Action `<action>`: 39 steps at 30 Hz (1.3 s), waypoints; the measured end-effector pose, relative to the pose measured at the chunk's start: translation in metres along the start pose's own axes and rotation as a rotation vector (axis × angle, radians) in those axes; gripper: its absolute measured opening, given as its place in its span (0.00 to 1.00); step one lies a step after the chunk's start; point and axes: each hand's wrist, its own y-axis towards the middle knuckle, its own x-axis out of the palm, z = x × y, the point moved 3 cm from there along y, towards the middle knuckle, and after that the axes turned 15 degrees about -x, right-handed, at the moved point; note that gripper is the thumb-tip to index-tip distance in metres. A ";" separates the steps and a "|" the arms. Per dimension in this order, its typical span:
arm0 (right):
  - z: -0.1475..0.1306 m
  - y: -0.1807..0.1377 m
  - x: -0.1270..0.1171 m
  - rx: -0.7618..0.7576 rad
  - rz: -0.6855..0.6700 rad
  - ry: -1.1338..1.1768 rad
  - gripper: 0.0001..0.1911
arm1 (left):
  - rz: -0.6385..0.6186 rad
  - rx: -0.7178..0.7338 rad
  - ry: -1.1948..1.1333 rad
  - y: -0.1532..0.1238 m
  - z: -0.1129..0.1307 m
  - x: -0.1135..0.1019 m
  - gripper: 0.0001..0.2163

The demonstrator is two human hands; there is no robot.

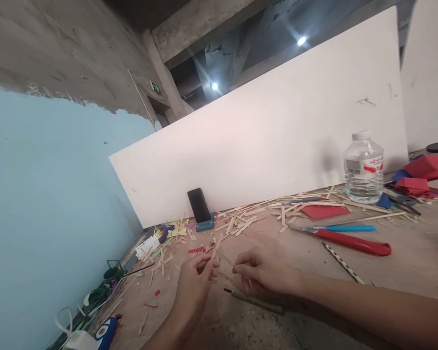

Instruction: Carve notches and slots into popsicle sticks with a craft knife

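While both hands pinch one thin wooden stick just above the counter, left hand and right hand closed on opposite ends, fingertip pressure should probably stay light and even.

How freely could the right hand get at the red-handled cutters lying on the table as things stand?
Probably yes. The red-handled cutters lie in the open on the table, beyond the right hand, with only scattered sticks nearby. But that hand, like the left hand, is pinching a thin stick.
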 end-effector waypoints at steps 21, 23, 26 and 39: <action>-0.009 -0.004 0.012 0.078 0.042 -0.003 0.17 | 0.032 0.392 0.399 -0.031 0.010 0.012 0.12; -0.011 -0.005 0.013 0.069 0.029 0.018 0.17 | 0.051 0.359 0.396 -0.032 0.012 0.012 0.12; -0.013 -0.005 0.014 0.059 0.001 0.047 0.16 | 0.086 0.303 0.389 -0.030 0.015 0.007 0.13; -0.023 -0.016 0.036 0.106 -0.042 0.050 0.16 | 0.120 0.059 0.022 -0.003 0.006 -0.023 0.12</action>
